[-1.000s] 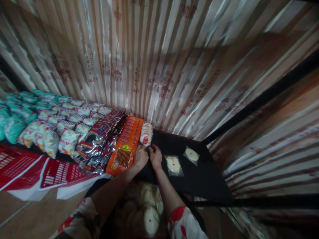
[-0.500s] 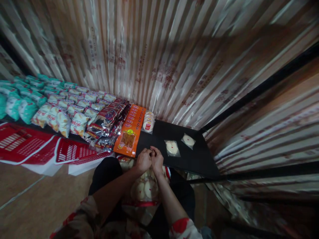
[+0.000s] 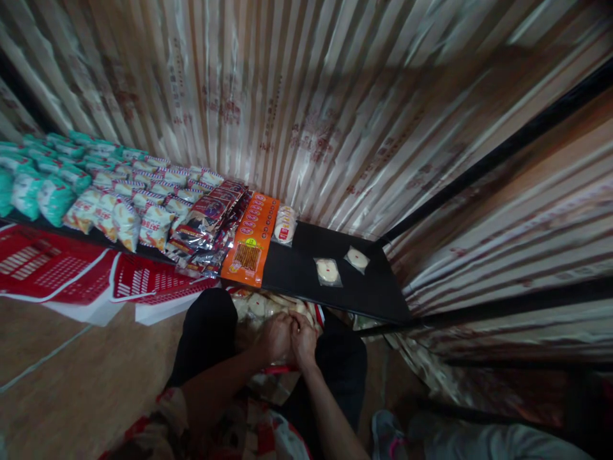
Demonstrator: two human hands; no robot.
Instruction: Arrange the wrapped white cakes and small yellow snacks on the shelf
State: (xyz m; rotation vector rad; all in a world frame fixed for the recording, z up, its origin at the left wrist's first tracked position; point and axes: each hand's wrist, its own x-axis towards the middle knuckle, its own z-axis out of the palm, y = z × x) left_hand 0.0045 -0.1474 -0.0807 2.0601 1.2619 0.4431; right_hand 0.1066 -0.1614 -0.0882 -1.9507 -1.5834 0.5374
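My left hand (image 3: 276,337) and my right hand (image 3: 303,337) are together over my lap, their fingers closed and touching. Whatever is pinched between them, if anything, is hidden. Just behind and beneath them, between my knees, lies a clear plastic bag (image 3: 256,306) with red edging, full of round white crackers in small wrappers. Two single wrapped crackers, one nearer (image 3: 328,271) and one farther (image 3: 357,259), lie flat on the black shelf (image 3: 297,275) beyond my hands.
Left along the shelf are an orange snack packet (image 3: 249,249), a row of white crackers (image 3: 285,225), dark foil packets (image 3: 211,214), white snack bags (image 3: 127,220) and teal bags (image 3: 55,199). Red baskets (image 3: 52,268) stand below. A black post (image 3: 479,166) slants at right; another person's shoe (image 3: 387,434) is nearby.
Both hands have drawn back from the shelf's front edge toward my lap, still together. More of the bag's far part shows. Another person's shoe and trouser leg now show clearly at lower right.
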